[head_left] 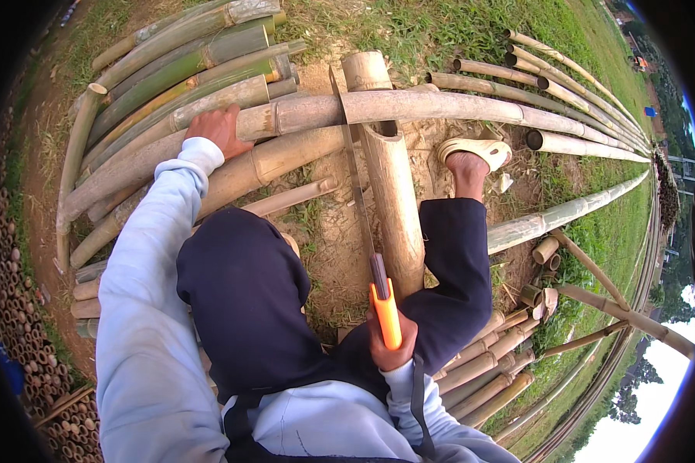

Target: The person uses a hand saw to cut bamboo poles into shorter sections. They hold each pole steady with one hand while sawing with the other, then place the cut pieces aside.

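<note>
A hand saw (355, 174) with an orange and dark handle stands with its long blade against a bamboo pole (440, 105). My right hand (394, 339) is wrapped round the saw's handle, low in the picture. The blade crosses the pole just left of a thick bamboo log (394, 208), on which the pole rests. To the left, my left hand (218, 133) lies closed over the same pole, pressing on it; its fingertips are partly hidden. Just below that pole runs another thick bamboo piece (278, 160).
Cut bamboo lengths (201, 58) lie stacked at the upper left. Long poles (556, 92) spread over the grass at the right. Shorter pieces (486, 370) are piled at the lower right, near a bamboo frame (625, 312). My sandalled foot (475, 154) is beside the log.
</note>
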Motion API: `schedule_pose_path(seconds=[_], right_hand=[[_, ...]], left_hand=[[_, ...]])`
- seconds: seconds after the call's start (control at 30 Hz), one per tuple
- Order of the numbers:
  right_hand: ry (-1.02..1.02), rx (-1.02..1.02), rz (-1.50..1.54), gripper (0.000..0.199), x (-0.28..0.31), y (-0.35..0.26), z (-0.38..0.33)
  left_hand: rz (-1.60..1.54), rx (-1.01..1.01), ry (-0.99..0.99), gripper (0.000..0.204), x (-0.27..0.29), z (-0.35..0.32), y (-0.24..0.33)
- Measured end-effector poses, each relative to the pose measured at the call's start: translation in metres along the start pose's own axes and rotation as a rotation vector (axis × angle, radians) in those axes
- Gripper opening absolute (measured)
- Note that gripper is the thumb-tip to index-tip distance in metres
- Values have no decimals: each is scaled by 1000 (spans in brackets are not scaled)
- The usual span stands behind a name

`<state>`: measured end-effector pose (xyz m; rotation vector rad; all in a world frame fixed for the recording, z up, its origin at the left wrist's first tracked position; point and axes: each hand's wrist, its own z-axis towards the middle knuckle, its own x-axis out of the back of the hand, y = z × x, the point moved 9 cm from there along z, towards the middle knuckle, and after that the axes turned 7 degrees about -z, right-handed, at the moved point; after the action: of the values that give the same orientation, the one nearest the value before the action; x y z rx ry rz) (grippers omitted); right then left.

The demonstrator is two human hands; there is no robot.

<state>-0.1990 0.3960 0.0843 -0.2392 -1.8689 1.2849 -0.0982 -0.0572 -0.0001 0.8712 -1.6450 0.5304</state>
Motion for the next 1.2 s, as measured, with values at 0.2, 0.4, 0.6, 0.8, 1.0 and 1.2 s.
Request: schedule_pose_path(seconds=[0.2,0.4,0.6,0.8,1.0,1.2], right_hand=[[-40,116,120,23,-71,-9,164],[-56,1,64,26,-11,13,14],[-64,1,33,13,-58,10,120],[-51,148,103,24,-84,0,171],[-119,-88,-18,31,0,24,-11],[0,125,122,16,-78,26,157]], left_hand=[[-14,-4,-13,71,8,17,-3],[-42,-1,16,69,2,5,-14],[-42,-2,-15,67,0,5,-4],[-41,0,6,65,8,5,-6],[-38,17,11,65,1,5,-14],[-58,-14,-1,65,11,13,5]])
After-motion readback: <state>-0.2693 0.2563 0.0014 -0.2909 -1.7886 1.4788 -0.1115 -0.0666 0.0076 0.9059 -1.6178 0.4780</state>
